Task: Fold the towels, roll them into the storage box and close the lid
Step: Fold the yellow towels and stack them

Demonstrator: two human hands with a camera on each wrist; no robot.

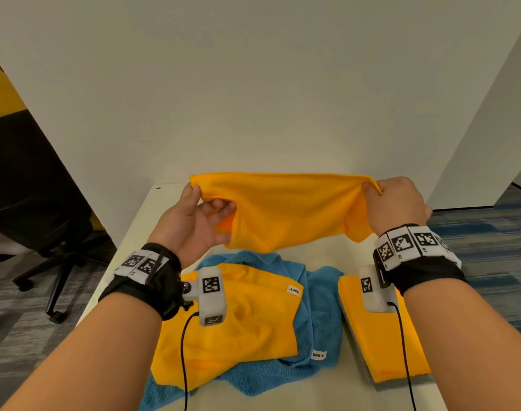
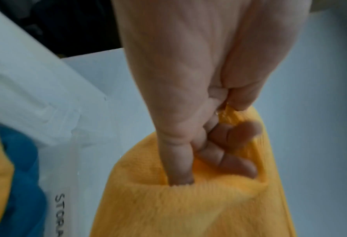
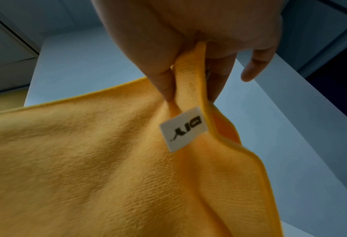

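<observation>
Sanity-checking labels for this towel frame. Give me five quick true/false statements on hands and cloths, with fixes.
1. Both hands hold the raised orange microfibre towel by its top corners. True.
2. The left hand is empty. False: it pinches the towel's corner.
3. A white tag hangs near the right hand. True.
4. The blue fleece towel lies on top of the crumpled orange towel. False: the blue one is underneath.
5. The folded orange towel lies at the table's left. False: it is on the right.

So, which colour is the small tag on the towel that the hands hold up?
White with black letters; the tag on the orange towel shows best in the right wrist view.
</observation>
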